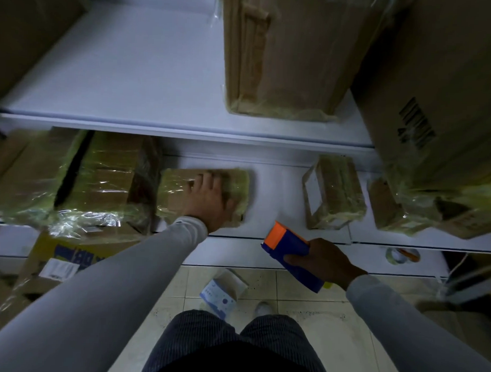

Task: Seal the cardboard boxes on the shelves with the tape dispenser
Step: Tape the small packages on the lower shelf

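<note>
While right hand (323, 265) grips, tape dispenser (289, 255) points upper-left

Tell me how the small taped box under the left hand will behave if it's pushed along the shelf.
The small box would probably slide easily: its glossy tape wrap sits on a smooth white shelf. It looks flat and low, so tipping seems unlikely. The left hand covers much of it, so it's likely light.
</note>
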`<state>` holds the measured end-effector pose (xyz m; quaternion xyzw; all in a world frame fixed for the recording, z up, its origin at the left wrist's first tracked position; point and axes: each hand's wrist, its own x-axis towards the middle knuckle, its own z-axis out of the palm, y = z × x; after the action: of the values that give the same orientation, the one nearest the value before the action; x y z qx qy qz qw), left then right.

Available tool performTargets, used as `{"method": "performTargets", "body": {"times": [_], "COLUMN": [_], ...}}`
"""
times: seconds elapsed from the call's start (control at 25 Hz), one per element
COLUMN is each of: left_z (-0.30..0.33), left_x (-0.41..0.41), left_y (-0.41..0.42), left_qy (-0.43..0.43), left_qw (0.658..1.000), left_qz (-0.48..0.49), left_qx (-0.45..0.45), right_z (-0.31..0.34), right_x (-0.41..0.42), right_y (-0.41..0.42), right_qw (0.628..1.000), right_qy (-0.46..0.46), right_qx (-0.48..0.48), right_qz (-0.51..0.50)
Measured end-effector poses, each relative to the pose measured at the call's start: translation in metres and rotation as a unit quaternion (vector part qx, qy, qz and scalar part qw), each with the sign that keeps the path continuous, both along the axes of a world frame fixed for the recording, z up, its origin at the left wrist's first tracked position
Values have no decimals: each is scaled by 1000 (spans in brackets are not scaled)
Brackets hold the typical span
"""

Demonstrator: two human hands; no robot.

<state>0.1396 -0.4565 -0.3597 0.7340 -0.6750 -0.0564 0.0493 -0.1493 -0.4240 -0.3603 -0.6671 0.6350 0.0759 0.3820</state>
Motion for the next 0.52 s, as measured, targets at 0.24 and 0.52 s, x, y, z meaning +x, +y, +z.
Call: {"method": "performTargets", "body": {"times": [0.24,0.52], "left_z": [-21,-16], "left_x": [-28,-8], "left_y": [-8,-4], "left_qy": [5,67], "left_qw": [996,972], "left_qz": [-53,-222], "left_qx": [70,46], "right_z": [11,9], "right_x": [-10,-18], "right_y": [-2,-4], "right_qw": [999,999], "right_qy": [-28,-37], "right_qx": [-32,-32], "right_qz": [-22,-10]}}
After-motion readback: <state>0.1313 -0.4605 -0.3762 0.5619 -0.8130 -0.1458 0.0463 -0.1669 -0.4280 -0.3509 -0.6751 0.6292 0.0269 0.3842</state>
